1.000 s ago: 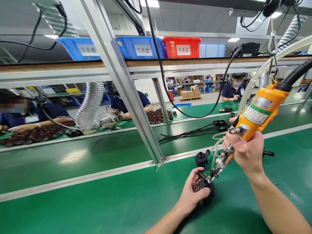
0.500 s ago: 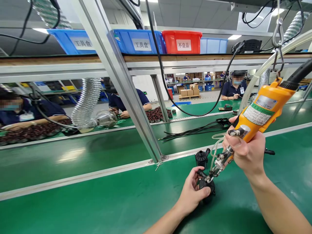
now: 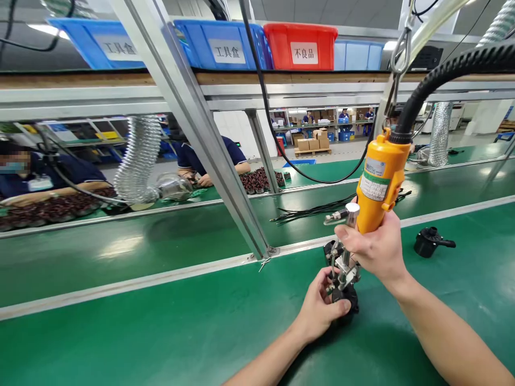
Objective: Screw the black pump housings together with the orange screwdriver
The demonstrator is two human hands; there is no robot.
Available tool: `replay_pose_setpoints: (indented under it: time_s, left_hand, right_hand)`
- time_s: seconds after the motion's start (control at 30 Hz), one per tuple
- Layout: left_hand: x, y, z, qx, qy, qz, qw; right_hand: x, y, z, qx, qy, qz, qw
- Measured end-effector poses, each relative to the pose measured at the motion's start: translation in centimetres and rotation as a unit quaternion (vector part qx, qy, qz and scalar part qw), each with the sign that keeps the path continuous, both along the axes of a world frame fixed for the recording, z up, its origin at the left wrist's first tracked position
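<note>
The left hand [image 3: 319,311] had its grip clamped on a small black pump housing [image 3: 346,298] standing on the green desk [image 3: 161,332]; the right hand [image 3: 372,249] was wrapped tight round an orange powered screwdriver [image 3: 378,182], held nearly upright with its metal nose on the housing; a second black housing [image 3: 429,241] lay well apart to the right; overhead, a blue bin [image 3: 225,44] read 工具盒 and a red bin [image 3: 301,45] read 不良品; the screwdriver's label was too small to read
</note>
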State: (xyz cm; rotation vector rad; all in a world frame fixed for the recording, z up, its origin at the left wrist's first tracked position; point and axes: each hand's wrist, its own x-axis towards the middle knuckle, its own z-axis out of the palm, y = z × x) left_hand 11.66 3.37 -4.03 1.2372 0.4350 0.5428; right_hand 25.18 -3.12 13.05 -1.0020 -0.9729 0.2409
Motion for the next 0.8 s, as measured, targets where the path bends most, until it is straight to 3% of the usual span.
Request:
replay_pose_setpoints:
  time_s: [0.3,0.47,0.63,0.8]
  left_hand:
    - [0.0,-0.4,-0.6,0.018,-0.006,0.008,1.000]
    - [0.1,-0.9,-0.9,0.100,-0.028,0.137,0.985]
    - [-0.1,-0.9,-0.1,0.105,-0.012,0.069,0.992]
    - [-0.1,-1.0,-0.6,0.157,0.065,0.104,0.980]
  right_hand:
    - [1.0,-0.1,-0.9,0.005,0.026,-0.012,1.000]
    - [2.6,-1.7,0.5,0.050,0.013,-0.052,0.997]
    - [4.2,-3.5,1.3,0.077,-0.035,-0.147,0.986]
    - [3.9,-3.3,1.2,0.071,-0.025,-0.128,0.989]
